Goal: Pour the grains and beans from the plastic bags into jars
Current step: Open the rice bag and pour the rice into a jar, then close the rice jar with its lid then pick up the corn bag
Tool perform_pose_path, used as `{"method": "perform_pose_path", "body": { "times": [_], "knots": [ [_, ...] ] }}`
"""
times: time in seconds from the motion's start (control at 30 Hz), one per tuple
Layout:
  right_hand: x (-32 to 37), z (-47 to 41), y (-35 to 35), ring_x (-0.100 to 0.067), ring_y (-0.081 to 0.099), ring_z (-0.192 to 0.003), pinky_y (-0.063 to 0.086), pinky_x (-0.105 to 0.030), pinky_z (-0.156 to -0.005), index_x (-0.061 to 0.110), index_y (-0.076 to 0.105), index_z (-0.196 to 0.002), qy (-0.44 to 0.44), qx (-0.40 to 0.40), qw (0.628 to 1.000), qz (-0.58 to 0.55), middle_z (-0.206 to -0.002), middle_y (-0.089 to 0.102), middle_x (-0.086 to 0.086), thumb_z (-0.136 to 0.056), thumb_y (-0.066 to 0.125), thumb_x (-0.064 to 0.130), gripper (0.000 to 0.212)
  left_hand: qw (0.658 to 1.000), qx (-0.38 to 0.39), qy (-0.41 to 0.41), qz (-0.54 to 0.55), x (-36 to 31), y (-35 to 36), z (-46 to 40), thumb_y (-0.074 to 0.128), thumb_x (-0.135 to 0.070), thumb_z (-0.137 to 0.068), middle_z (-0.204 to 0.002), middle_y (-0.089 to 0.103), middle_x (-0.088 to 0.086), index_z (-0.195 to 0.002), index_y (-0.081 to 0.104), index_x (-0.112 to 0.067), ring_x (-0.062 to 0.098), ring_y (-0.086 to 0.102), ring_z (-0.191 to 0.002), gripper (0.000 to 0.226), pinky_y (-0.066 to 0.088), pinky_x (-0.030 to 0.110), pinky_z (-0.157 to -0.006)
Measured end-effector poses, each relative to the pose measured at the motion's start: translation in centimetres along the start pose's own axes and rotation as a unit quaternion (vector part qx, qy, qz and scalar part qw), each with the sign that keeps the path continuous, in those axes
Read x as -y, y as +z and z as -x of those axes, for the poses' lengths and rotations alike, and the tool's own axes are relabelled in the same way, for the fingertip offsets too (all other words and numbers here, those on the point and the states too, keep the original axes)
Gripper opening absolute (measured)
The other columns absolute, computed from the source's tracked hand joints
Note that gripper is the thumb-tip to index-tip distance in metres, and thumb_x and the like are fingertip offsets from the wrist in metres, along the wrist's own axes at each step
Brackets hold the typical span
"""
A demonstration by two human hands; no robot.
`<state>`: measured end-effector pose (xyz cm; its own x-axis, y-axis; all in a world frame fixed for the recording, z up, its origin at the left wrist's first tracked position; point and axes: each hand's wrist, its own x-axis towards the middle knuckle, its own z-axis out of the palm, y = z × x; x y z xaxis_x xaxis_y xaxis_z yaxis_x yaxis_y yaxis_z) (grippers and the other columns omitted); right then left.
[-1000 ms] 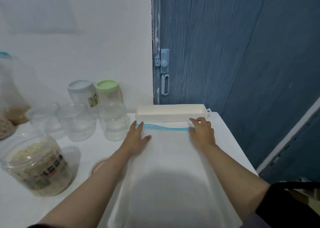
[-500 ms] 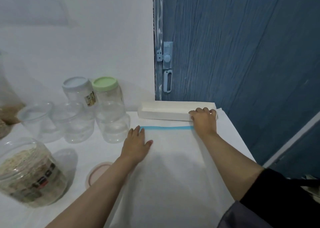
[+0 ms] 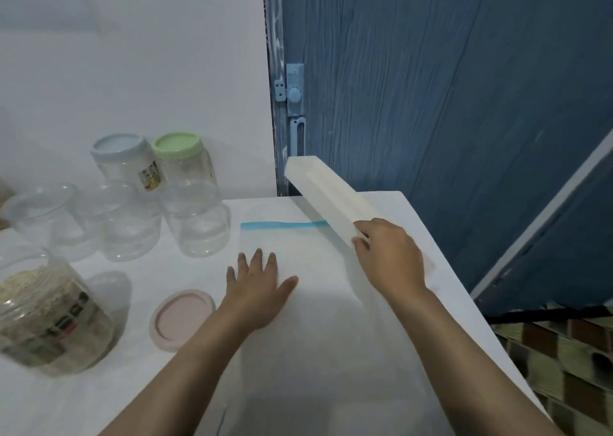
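Note:
An empty clear plastic bag (image 3: 318, 329) with a blue zip strip lies flat on the white table (image 3: 431, 303). My left hand (image 3: 257, 288) rests flat on the bag, fingers spread. My right hand (image 3: 389, 256) grips the near end of a long white box (image 3: 326, 196), which is lifted and angled toward the door. A jar (image 3: 46, 309) partly filled with pale grains stands at the left, its pink lid (image 3: 182, 319) lying beside it. Several empty clear jars (image 3: 195, 220) stand behind, two with blue (image 3: 119, 143) and green (image 3: 177, 145) lids.
A blue wooden door (image 3: 431, 87) with a latch (image 3: 294, 93) stands behind the table's far right corner. A white wall (image 3: 132, 70) backs the jars. The table's right edge drops to a tiled floor (image 3: 564, 352).
My right hand has closed on the white box and lifted it off the table, swinging it diagonal. My left hand slid back along the bag toward me.

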<state>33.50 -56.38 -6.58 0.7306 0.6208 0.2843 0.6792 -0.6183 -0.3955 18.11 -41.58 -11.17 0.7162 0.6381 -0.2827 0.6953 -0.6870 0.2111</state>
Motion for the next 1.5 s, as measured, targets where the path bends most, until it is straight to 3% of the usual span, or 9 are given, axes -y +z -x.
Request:
{"method": "perform_pose_path", "body": {
  "times": [0.17, 0.27, 0.4, 0.73, 0.87, 1.0, 1.23, 1.37, 1.5],
  "knots": [
    [2.1, 6.2, -1.8, -0.021, 0.057, -0.109, 0.044, -0.031, -0.08, 0.028, 0.057, -0.131, 0.027, 0.099, 0.995, -0.014, -0.11, 0.05, 0.007, -0.1, 0.044, 0.022, 0.034, 0.999, 0.022, -0.003, -0.031, 0.0, 2.8, 2.8, 0.018, -0.058, -0.102, -0.165, -0.014, 0.01, -0.158, -0.004, -0.013, 0.034, -0.015, -0.151, 0.075, -0.005, 0.051, -0.122],
    [2.4, 8.0, -0.8, -0.019, 0.052, -0.118, 0.045, -0.032, -0.095, 0.034, 0.025, -0.156, 0.012, 0.187, 0.982, -0.016, -0.13, 0.051, 0.005, -0.102, 0.041, 0.022, 0.058, 0.999, 0.008, 0.0, -0.036, 0.4, 4.1, 2.9, 0.017, -0.058, -0.102, -0.164, -0.019, 0.01, -0.158, -0.006, -0.013, 0.033, -0.017, -0.151, 0.076, -0.007, 0.05, -0.121],
    [2.4, 9.2, 1.5, -0.018, 0.054, -0.095, 0.044, -0.029, -0.076, 0.035, 0.015, -0.159, 0.038, 0.238, 0.97, -0.042, -0.106, 0.054, 0.0, -0.103, 0.038, 0.02, 0.062, 0.999, -0.021, 0.004, -0.034, 0.7, 4.7, 2.9, 0.017, -0.059, -0.102, -0.164, -0.018, 0.008, -0.158, -0.006, -0.016, 0.031, -0.017, -0.151, 0.075, -0.008, 0.049, -0.121],
    [2.6, 9.2, 2.1, -0.022, 0.059, -0.076, 0.053, -0.036, -0.069, 0.033, 0.014, -0.159, 0.119, 0.211, 0.963, -0.115, -0.082, 0.056, -0.006, -0.1, 0.034, 0.014, 0.065, 0.998, -0.05, 0.007, 0.036, 1.1, 4.9, 3.2, 0.02, -0.056, -0.103, -0.166, -0.012, 0.004, -0.159, 0.002, -0.019, 0.025, -0.015, -0.152, 0.07, -0.009, 0.045, -0.122],
    [3.1, 8.7, 2.0, -0.025, 0.058, -0.106, 0.047, -0.034, -0.078, 0.024, 0.008, -0.16, 0.088, 0.222, 0.971, -0.016, -0.124, 0.051, -0.008, -0.105, 0.034, 0.028, 0.061, 0.98, -0.073, 0.022, 0.187, 1.6, 3.4, 4.2, 0.029, -0.045, -0.105, -0.167, 0.001, 0.0, -0.159, 0.013, -0.021, 0.022, -0.004, -0.154, 0.061, -0.006, 0.042, -0.123],
    [5.1, 8.4, 0.5, -0.022, 0.053, -0.121, 0.049, -0.035, -0.089, 0.025, 0.013, -0.159, 0.052, 0.155, 0.986, -0.012, -0.146, 0.035, -0.003, -0.105, 0.036, 0.04, 0.06, 0.96, -0.153, 0.054, 0.229, 2.4, 0.6, 7.0, 0.038, -0.036, -0.105, -0.166, 0.011, -0.006, -0.157, 0.02, -0.024, 0.018, 0.005, -0.153, 0.056, -0.003, 0.037, -0.122],
    [12.6, 7.1, -1.2, -0.004, 0.047, -0.092, 0.038, -0.022, -0.083, 0.033, 0.037, -0.151, -0.073, 0.107, 0.972, -0.198, -0.12, 0.047, 0.009, -0.103, 0.048, 0.034, 0.049, 0.901, -0.359, 0.09, 0.227, 8.1, -7.4, 14.1, 0.044, -0.034, -0.095, -0.153, 0.04, -0.005, -0.137, 0.056, -0.023, 0.022, 0.026, -0.148, 0.045, 0.002, 0.046, -0.121],
    [17.4, 5.7, 1.3, -0.016, 0.044, -0.123, 0.037, -0.028, -0.1, 0.034, 0.043, -0.148, -0.11, 0.214, 0.954, -0.176, -0.137, 0.043, 0.001, -0.101, 0.051, 0.037, 0.048, 0.878, -0.426, 0.051, 0.21, 13.3, -9.8, 17.1, 0.045, -0.033, -0.092, -0.15, 0.044, -0.005, -0.13, 0.061, -0.023, 0.024, 0.026, -0.148, 0.043, 0.003, 0.05, -0.121],
    [21.2, 5.6, 5.9, -0.034, 0.022, -0.143, 0.025, -0.044, -0.115, 0.04, 0.031, -0.153, -0.103, 0.366, 0.924, -0.036, -0.159, 0.02, -0.005, -0.096, 0.056, 0.053, 0.064, 0.902, -0.386, -0.006, 0.192, 18.2, -10.0, 16.9, 0.044, -0.039, -0.092, -0.156, 0.032, 0.001, -0.137, 0.055, -0.025, 0.028, 0.018, -0.149, 0.049, 0.003, 0.059, -0.118]
  ]
}}
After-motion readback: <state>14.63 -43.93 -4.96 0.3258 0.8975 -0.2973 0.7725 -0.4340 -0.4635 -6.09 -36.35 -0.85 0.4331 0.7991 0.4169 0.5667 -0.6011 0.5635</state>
